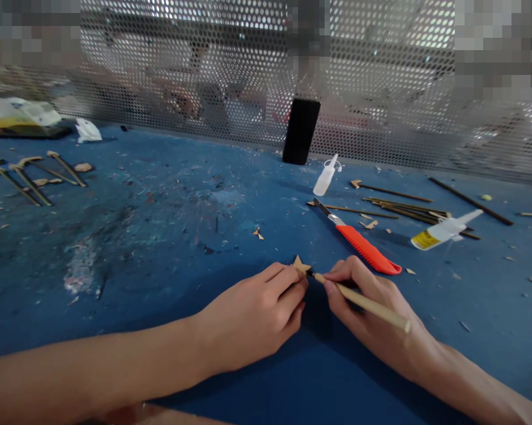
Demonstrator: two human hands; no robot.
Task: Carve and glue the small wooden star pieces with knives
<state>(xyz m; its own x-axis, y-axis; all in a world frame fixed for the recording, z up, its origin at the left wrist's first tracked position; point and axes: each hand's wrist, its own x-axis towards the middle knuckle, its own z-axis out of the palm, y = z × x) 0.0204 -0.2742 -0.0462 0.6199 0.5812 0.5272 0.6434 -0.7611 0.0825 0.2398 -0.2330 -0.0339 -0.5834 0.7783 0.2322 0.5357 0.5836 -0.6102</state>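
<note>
Just above the blue table, my left hand [266, 310] pinches a small light-brown star-shaped piece [299, 264], whose points stick out past the fingertips. My right hand [372, 313] grips a slim tool with a pale wooden handle [372, 306] like a pen. Its short dark tip meets the star's right side or lies very close to it; whether it is a brush or a blade I cannot tell. Beyond my right hand lies a cutter knife with a red handle [366, 248] and its blade out, pointing away to the left.
Two glue bottles, one plain [325, 178] and one yellow-labelled [443, 231], lie near thin dark sticks [407, 208]. A black phone [301, 131] leans on the perforated metal screen [181, 88]. More sticks with brown heads [30, 184] and wood scraps [258, 234] lie about.
</note>
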